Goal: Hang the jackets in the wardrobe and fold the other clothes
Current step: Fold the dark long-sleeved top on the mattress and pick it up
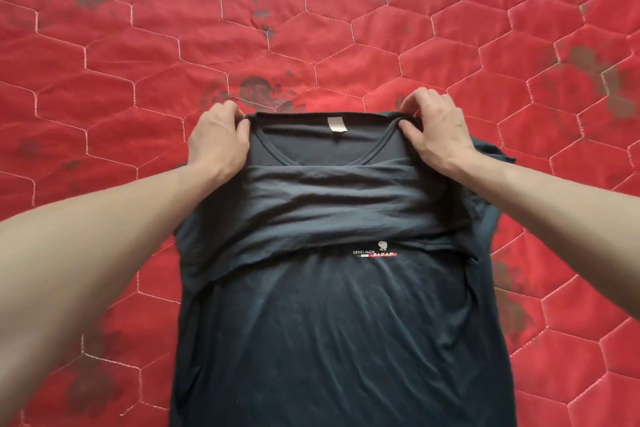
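Note:
A black T-shirt (332,322) lies lengthwise on the red quilted bed cover (311,45), its neckline and white label farthest from me. A small printed logo shows on the chest, partly under a fold of fabric bunched across the upper part. My left hand (218,140) pinches the left shoulder beside the collar. My right hand (434,130) pinches the right shoulder in the same way. A sleeve sticks out to the right under my right forearm. The shirt's lower end runs out of the frame at the bottom.
The red cover has white hexagon stitching and several dark stains; it fills the whole view around the shirt. No other clothes or a wardrobe are in view.

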